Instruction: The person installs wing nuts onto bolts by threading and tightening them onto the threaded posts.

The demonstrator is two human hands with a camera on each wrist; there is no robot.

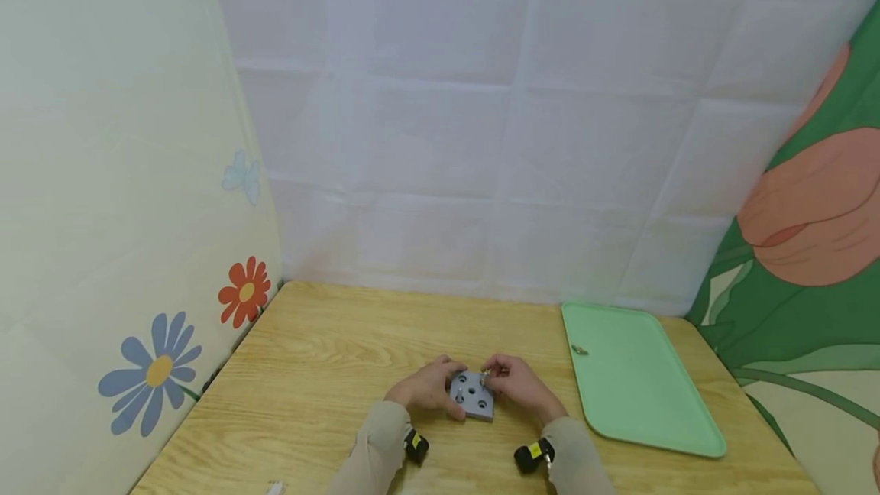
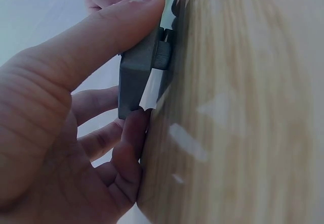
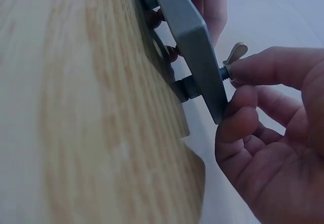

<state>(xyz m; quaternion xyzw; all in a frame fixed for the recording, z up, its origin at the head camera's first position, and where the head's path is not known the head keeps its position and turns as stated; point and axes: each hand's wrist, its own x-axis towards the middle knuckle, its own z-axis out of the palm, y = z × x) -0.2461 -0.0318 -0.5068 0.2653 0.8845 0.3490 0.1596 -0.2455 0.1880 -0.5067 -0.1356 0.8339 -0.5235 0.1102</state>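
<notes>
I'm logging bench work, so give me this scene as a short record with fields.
Left hand: grips the grey plate
Right hand: pinches a wing nut on a bolt through the plate
Second bolt: stands up from the plate, near the left hand
Tray: green, right of the hands
On tray: small metal piece, near its left edge
Surface: wooden table

- Flat grey metal plate (image 1: 470,402): between my left hand (image 1: 426,389) and right hand (image 1: 521,386)
- Brassy metal wing nut (image 3: 238,51): at its far-right corner
- Rectangular green tray (image 1: 642,380): right of these, on wooden table (image 1: 344,350)
</notes>
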